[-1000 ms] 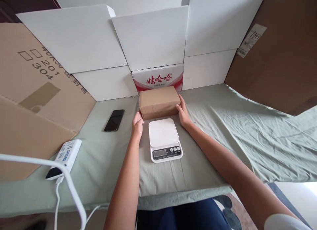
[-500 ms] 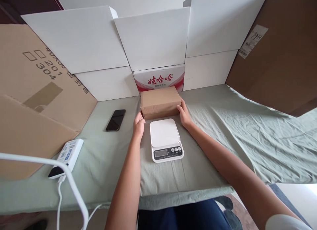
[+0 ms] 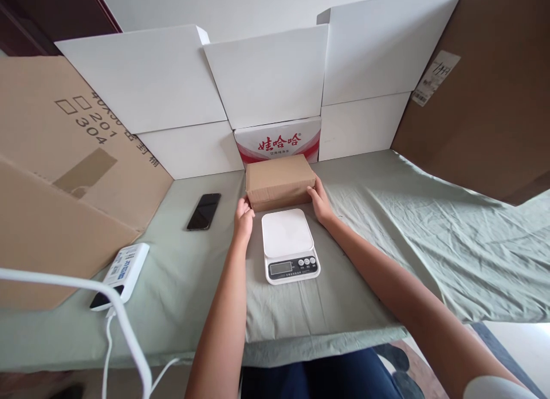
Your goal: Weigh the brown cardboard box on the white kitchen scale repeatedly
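Note:
Both my hands are on a small brown cardboard box [image 3: 279, 181], one at each end. My left hand [image 3: 244, 218] grips its left front corner, and part of the fingers is hidden behind the box. On the opposite side, my right hand [image 3: 320, 200] has its thumb on the front face and its fingers around the right end. Just in front of the box lies a white kitchen scale [image 3: 289, 238] with a bare square plate. Its small display [image 3: 281, 268] and round buttons face me; no digits can be made out.
A black phone [image 3: 204, 212] lies to the left on the green cloth [image 3: 172, 296]. Near it are a white power bank [image 3: 122, 273] with a cable and a curved white tube [image 3: 124, 313]. White boxes [image 3: 270, 78] wall the back; large cartons [image 3: 81, 158] flank the sides.
The view has shifted slightly, so everything sits a little lower and to the right. My hands keep the same hold on the cardboard box, which stays behind the scale.

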A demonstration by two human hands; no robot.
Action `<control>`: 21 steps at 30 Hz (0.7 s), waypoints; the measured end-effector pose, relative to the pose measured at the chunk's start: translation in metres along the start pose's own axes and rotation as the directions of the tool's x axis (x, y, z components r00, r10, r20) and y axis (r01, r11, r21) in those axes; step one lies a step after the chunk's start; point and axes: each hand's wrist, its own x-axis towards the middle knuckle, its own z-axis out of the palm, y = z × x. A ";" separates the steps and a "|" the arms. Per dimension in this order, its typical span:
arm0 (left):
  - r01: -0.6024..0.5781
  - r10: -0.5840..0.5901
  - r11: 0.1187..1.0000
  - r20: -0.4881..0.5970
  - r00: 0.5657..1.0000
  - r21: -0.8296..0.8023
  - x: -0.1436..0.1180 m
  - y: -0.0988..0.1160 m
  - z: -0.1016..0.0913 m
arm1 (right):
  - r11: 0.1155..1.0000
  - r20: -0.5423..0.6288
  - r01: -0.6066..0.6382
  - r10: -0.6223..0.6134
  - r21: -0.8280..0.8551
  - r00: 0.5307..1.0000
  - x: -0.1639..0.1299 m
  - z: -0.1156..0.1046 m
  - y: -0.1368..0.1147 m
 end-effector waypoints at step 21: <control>-0.163 0.159 0.985 -0.075 0.984 -0.052 -0.120 0.054 -0.013 | 0.983 0.015 0.166 -0.165 -0.082 0.986 -0.118 -0.033 -0.042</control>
